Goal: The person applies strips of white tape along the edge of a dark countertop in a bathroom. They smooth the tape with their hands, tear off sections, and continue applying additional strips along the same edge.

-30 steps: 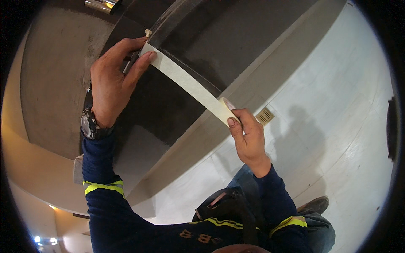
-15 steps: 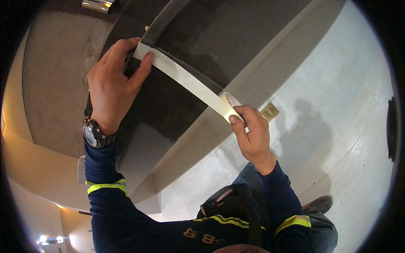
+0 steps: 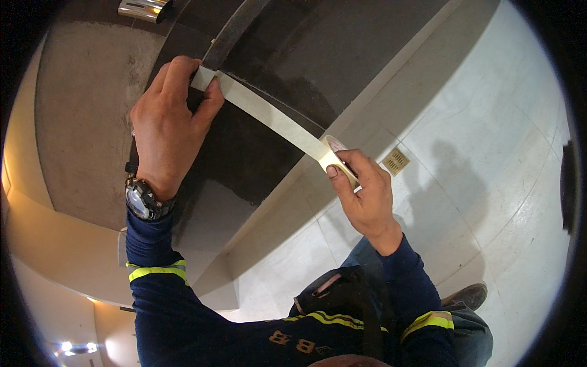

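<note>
A pale cream strip of masking tape (image 3: 269,117) stretches taut between my hands, running along the edge of a dark stone-like slab (image 3: 293,55). My left hand (image 3: 168,116), with a watch at its wrist, holds the strip's far end at the slab's corner, thumb on the tape and fingers curled over the far side. The tape roll (image 3: 335,147) is gripped in my right hand (image 3: 367,199), thumb on its near side and fingers over the other. Part of the roll is hidden by those fingers.
A brownish-grey panel (image 3: 92,116) lies at the left. At the top left is a shiny metal cylinder (image 3: 143,8). Right of the slab spreads a light tiled floor (image 3: 489,147) with a small brass drain grate (image 3: 395,161). My shoe (image 3: 466,296) stands at the lower right.
My left thumb has shifted slightly down at the tape's end. The roll and right hand have stayed nearly in place, and the view has moved a little.
</note>
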`<state>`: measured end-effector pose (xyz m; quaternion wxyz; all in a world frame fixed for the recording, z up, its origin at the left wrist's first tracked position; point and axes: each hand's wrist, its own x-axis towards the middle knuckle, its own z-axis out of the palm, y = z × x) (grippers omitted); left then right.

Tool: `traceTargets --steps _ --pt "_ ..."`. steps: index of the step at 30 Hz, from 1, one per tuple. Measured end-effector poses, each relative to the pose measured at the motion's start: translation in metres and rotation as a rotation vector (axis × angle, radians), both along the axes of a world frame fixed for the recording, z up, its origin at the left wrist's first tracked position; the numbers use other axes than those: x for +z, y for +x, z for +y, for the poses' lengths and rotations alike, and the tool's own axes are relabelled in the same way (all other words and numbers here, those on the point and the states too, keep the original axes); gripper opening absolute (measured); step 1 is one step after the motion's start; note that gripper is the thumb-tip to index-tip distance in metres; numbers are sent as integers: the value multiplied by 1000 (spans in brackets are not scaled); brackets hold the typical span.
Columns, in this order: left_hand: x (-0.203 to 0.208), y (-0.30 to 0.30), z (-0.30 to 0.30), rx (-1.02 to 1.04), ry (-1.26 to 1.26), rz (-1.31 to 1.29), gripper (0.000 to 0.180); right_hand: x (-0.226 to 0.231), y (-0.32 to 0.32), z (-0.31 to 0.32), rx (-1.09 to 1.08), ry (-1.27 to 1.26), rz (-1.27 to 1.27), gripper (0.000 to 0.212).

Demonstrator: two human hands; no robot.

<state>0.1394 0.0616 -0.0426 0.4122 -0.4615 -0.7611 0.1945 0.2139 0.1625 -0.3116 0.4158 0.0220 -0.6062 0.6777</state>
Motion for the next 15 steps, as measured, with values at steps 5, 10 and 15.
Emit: traceTargets --steps 5,10,15 --pt "2 -1 3 45 -6 -2 23 3 2 0 34 11 -10 25" --pt "3 -3 6 17 -23 17 24 4 0 -8 43 19 19 26" --pt "0 -1 7 56 -25 -14 26 2 2 -5 56 11 -6 26"
